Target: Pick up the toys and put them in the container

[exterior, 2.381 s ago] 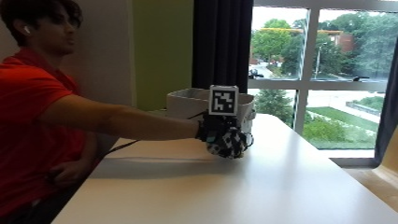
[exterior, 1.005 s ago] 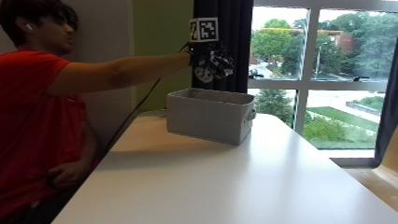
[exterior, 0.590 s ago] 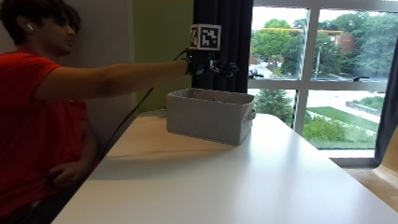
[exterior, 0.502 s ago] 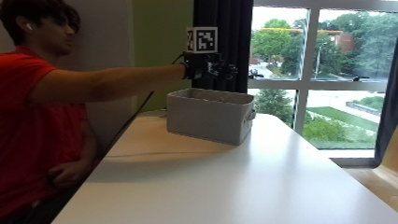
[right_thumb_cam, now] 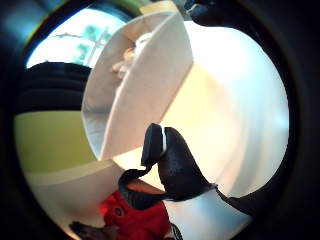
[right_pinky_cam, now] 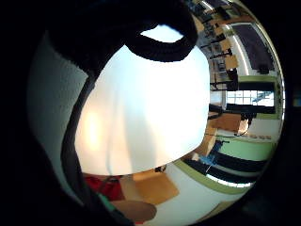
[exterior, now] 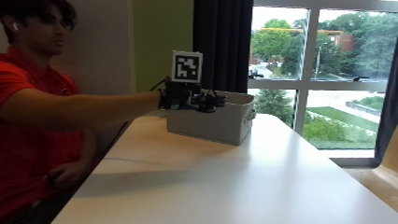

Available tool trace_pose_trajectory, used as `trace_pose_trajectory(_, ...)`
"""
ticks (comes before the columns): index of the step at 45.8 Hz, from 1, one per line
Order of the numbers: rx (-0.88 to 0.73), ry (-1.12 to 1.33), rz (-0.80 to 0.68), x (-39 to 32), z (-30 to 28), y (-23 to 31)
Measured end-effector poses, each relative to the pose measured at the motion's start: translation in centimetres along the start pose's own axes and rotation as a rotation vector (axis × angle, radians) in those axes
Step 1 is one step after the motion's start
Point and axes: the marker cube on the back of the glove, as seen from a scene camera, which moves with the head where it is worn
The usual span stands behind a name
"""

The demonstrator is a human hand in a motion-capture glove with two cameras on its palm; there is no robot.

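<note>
Person in red shirt (exterior: 24, 140) reaches gloved right hand (exterior: 189, 99) out over near edge of grey container (exterior: 211, 122), which sits on white table (exterior: 249, 186) toward window (exterior: 317, 70) end. Thumb-side palm view looks down into the container (right_thumb_cam: 135, 95); pale toys (right_thumb_cam: 127, 57) lie inside at its far end, apart from hand. Fingers look loosely spread, holding nothing seen. Wide bare tabletop btwn container & near edge, dark curtain (exterior: 221, 44) behind

office or meeting room, long white table (exterior: 249, 186), tall windows (exterior: 323, 70), dark curtain (exterior: 221, 42)
</note>
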Motion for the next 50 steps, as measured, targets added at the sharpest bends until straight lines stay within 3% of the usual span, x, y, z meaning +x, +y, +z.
trace_pose_trajectory(22, -0.033, 0.033, 0.240, 6.2, 6.3, 5.1)
trace_pose_trajectory(50, 0.019, -0.007, 0.256, 5.2, 6.2, 4.9)
